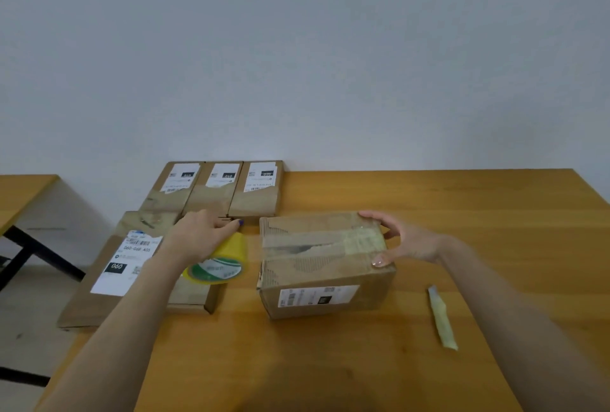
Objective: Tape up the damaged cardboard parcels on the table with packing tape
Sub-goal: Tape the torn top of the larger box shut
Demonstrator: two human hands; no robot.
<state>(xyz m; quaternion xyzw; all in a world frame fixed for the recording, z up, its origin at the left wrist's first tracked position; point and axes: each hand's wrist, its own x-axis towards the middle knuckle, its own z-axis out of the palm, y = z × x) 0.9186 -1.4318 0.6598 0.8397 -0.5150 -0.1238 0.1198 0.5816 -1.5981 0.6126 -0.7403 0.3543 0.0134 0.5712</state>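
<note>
Head view, one frame.

- Brown box [325, 266] stood near the middle of the table [330, 365], label on the side facing the person. The top seam looked torn and ragged. Yellowish clear tape covered the right part of the seam and wrapped over the right end.
- Right hand [407, 241] gripped the right end of the brown box: thumb on the near top edge, fingers curled over the far top corner.
- Left hand [201, 233] held the yellow tape roll [216, 261] from above, fingers curled over its rim. The roll sat just left of the brown box, apart from it, over the right edge of the large flat parcel [109, 276]. Could not tell whether the roll touched that parcel.
- The large flat parcel lay at the table's left edge, its white label up, its left side appearing to overhang the edge.
- Three small parcels [219, 188] lay side by side at the far edge, against the wall, labels up.
- Loose tape strip [442, 319] lay flat towards the table's right edge, well apart from the brown box.
</note>
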